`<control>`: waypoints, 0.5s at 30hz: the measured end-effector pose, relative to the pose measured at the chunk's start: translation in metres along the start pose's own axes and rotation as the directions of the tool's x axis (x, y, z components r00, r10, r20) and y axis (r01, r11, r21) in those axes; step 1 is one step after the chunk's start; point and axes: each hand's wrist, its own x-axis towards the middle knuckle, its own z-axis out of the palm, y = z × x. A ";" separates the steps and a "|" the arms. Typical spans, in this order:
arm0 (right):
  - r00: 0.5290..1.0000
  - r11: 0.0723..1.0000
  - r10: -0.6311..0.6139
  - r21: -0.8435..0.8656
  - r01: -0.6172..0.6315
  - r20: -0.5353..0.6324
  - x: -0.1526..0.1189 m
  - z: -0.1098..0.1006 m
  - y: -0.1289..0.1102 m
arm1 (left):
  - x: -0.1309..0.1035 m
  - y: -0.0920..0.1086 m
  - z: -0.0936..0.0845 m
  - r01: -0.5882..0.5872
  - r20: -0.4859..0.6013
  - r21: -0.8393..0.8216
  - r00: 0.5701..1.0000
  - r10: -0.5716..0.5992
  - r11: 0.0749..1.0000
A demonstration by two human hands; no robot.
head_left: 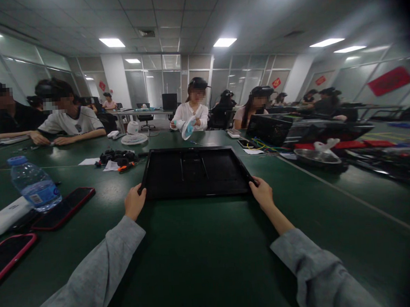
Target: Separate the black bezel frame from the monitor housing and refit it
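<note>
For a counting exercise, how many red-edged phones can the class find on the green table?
2. The first phone lies by the water bottle; the second phone is nearer the camera, cut off by the picture's left edge. Others may be hidden.

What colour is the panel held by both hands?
Black; the panel shows best in the head view.

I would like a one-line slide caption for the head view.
The left hand and right hand hold a rectangular black rimmed panel near its closest corners at a dark-green table.

No legible lettering or numbers.
</note>
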 end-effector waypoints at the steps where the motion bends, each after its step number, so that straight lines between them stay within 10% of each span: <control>1: 1.000 1.000 0.000 0.003 0.000 0.000 0.000 0.000 0.000 | 0.000 0.000 0.000 0.001 0.000 0.001 1.000 -0.001 1.000; 15: 1.000 1.000 -0.012 -0.026 0.013 0.016 0.000 0.001 0.000 | -0.001 0.002 0.000 0.014 0.011 0.016 1.000 -0.014 1.000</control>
